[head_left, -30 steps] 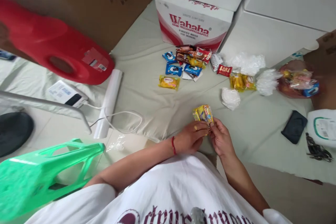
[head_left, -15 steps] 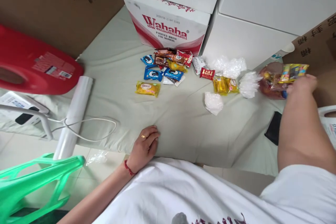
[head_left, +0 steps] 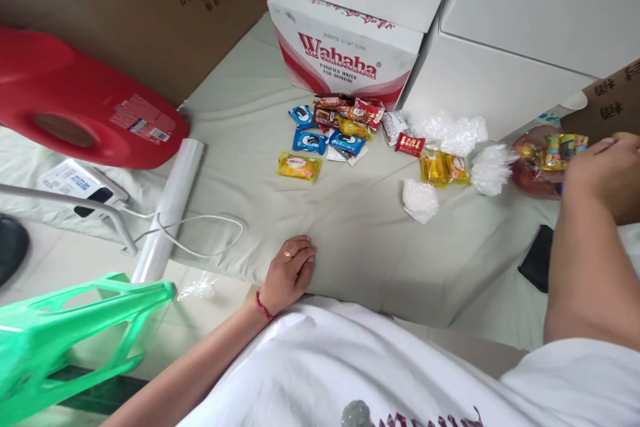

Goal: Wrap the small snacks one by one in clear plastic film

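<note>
The yellow snack packet sits at the right edge of the frame, atop the reddish bag, long axis running left-right. The right hand is just right of it, fingers curled at its end; whether they pinch it I cannot tell. The left hand lies flat, empty, on the sheet, well apart. Half a second ago the packet was higher.

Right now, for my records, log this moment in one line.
left hand: resting on sheet | right hand: at snack bag

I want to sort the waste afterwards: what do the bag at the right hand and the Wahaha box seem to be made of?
The bag at the right hand looks like thin, glossy reddish see-through plastic: wrappers show through it. The Wahaha box looks like printed matte cardboard, with folded edges and flat faces.
</note>
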Tool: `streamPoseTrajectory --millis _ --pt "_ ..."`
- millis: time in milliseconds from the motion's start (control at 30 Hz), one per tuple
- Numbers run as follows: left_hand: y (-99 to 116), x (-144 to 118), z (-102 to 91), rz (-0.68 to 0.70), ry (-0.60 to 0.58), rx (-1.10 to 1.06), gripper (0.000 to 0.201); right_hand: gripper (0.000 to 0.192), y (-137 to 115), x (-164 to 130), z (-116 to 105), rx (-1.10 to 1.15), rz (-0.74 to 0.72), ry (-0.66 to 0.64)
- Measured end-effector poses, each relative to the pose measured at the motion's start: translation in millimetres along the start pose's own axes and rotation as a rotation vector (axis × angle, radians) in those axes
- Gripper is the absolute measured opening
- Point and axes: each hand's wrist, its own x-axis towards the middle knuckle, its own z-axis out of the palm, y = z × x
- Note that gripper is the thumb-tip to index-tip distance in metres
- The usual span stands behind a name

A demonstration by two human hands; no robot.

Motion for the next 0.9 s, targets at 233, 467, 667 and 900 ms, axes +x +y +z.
streamPoseTrajectory --millis 233,467,667,900 --pt "0 -2 -2.4 0.007 -0.003 -0.095 0.020 0.036 -138 -106 -53 0.504 -0.167 -0.628" --pt "-2 -6 -9.0 -0.020 -0.005 -0.162 0.021 0.038 -201 -112 -54 0.446 -0.286 -0.655" --pt "-4 -6 -7.8 -0.021 0.004 -0.208 0.020 0.051 -243 -47 -44 0.405 0.026 -0.476" --pt "-1 -6 -24.2 -0.246 0.019 -0.399 0.021 0.033 -257 -38 -80 0.728 0.175 -0.456"
